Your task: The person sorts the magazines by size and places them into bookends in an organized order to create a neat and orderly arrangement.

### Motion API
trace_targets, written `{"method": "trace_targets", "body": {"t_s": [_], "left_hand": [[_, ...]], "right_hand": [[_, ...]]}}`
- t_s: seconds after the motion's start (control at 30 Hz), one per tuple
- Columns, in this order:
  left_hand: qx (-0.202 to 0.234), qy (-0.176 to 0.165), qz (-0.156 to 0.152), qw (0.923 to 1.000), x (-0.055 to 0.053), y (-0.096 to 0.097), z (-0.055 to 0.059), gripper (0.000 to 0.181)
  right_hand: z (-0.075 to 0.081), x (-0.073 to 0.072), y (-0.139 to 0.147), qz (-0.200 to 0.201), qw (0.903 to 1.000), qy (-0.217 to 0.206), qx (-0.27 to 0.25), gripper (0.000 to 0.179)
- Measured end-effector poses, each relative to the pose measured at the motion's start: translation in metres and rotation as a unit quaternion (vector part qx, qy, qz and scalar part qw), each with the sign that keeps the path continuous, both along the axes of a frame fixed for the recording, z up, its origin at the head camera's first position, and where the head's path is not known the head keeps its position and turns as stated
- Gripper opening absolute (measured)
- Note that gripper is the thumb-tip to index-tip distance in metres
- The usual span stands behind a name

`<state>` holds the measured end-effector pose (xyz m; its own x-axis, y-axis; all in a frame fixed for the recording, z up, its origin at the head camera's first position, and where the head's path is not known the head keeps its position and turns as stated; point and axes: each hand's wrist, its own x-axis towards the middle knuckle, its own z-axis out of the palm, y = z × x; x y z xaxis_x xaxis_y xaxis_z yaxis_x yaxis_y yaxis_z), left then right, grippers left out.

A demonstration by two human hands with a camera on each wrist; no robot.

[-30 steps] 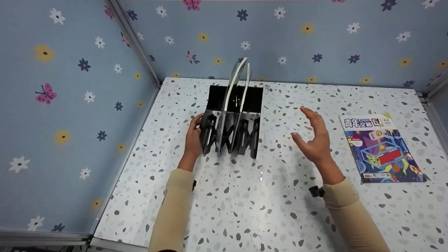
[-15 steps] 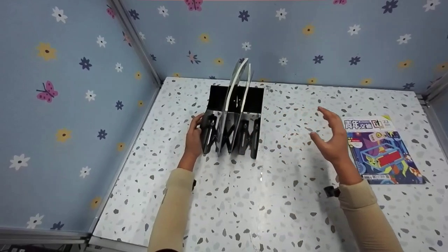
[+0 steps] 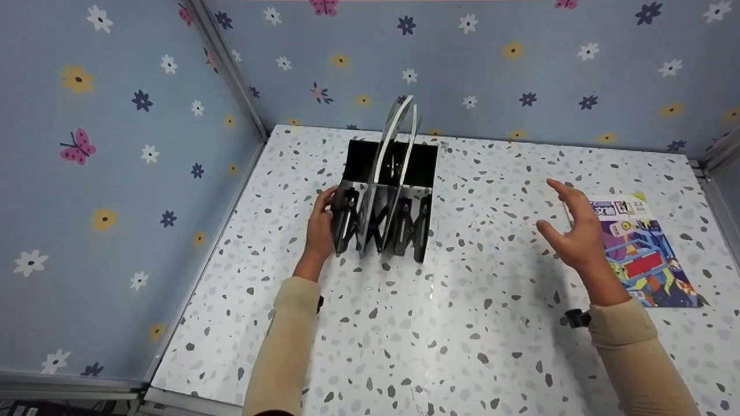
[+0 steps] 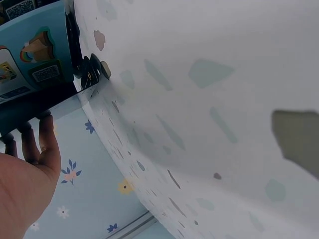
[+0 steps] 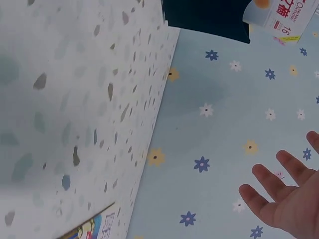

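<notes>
A black folding book rack (image 3: 425,231) with crossed slats stands on the table. Two thin magazines (image 3: 399,124) stand upright in it, their pale edges curving above its top. My left hand (image 3: 319,231) rests on the rack's left side; in the left wrist view its fingertips (image 4: 46,119) touch the outer face of the dark panel. Off to the right, my right hand (image 3: 578,234) is raised with fingers spread and holds nothing. It overlaps the left part of a magazine (image 3: 653,254) with a colourful cover, lying flat on the table.
The white speckled table (image 3: 358,346) meets a blue flowered wall (image 3: 491,75) at the back and another flowered wall (image 3: 115,190) on the left. A metal post (image 3: 228,69) runs up the corner between them.
My right hand has moved right, away from the rack, and now covers part of the flat magazine. The left hand has stayed against the rack, which has not moved.
</notes>
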<state>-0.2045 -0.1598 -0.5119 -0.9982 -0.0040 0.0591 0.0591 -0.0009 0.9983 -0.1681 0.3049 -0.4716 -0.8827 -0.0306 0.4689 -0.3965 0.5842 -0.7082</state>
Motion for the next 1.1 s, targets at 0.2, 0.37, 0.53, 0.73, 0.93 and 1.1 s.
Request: {"method": "trace_targets", "body": {"t_s": [0.2, 0.37, 0.53, 0.73, 0.93, 1.1], "left_hand": [[0.017, 0.002, -0.006, 0.9998, 0.0, 0.0, 0.001, 0.057], [0.023, -0.005, -0.004, 0.9997, -0.001, 0.0, 0.001, 0.055], [0.002, 0.001, 0.0, 1.0, -0.001, 0.0, -0.001, 0.055], [0.043, -0.015, -0.005, 0.999, -0.001, 0.001, -0.002, 0.056], [0.068, -0.023, -0.005, 0.9974, -0.002, 0.002, -0.002, 0.055], [0.062, -0.015, -0.005, 0.998, -0.002, 0.001, -0.002, 0.055]], "right_hand": [[-0.001, 0.0, 0.014, -0.017, 0.9992, -0.017, 0.033, 0.071], [0.0, 0.001, 0.023, -0.034, 0.9971, -0.033, 0.059, 0.07], [0.002, 0.002, 0.032, -0.034, 0.9961, -0.038, 0.072, 0.069], [0.004, 0.002, 0.042, -0.042, 0.9922, -0.06, 0.1, 0.068], [0.0, 0.0, 0.057, -0.059, 0.986, -0.095, 0.123, 0.068], [-0.007, -0.004, 0.069, -0.061, 0.9832, -0.1, 0.14, 0.067]]}}
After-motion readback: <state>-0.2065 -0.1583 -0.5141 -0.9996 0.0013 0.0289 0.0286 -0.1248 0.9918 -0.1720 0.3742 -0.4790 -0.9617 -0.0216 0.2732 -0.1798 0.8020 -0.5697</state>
